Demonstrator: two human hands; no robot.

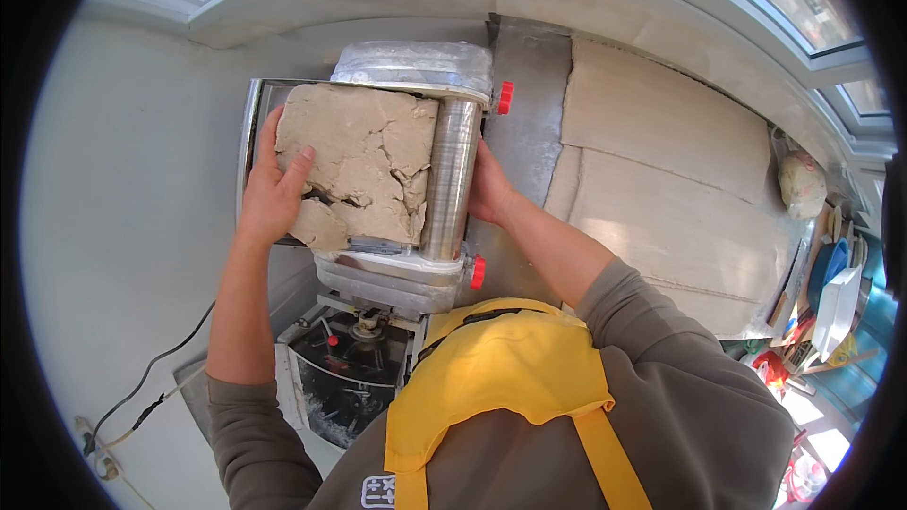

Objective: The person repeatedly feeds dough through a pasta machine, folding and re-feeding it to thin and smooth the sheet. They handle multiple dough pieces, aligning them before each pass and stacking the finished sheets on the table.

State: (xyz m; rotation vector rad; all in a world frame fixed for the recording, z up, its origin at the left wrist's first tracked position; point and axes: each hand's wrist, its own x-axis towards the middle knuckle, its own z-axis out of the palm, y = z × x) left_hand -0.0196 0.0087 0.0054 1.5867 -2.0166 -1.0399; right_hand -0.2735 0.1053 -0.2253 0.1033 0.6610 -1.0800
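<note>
A thick, cracked slab of pale dough [354,149] lies on the metal feed tray of a dough sheeter [404,60], against its steel roller [452,177]. At the slab's left edge, my left hand [273,191] grips the dough, thumb on top and fingers along the side. A loose flap of dough [320,224] hangs near the tray's front corner, below that thumb. On the roller's other side is my right hand [490,183]; its fingers pass out of sight behind the roller, so what they touch is hidden.
Wide flat dough sheets [666,205] cover the metal worktop [524,106] on the right. Red knobs [505,98] stick out from the machine's side. The drive parts [354,347] sit exposed below it. A power cable [152,365] runs along the left wall. A bagged lump [802,184] rests at far right.
</note>
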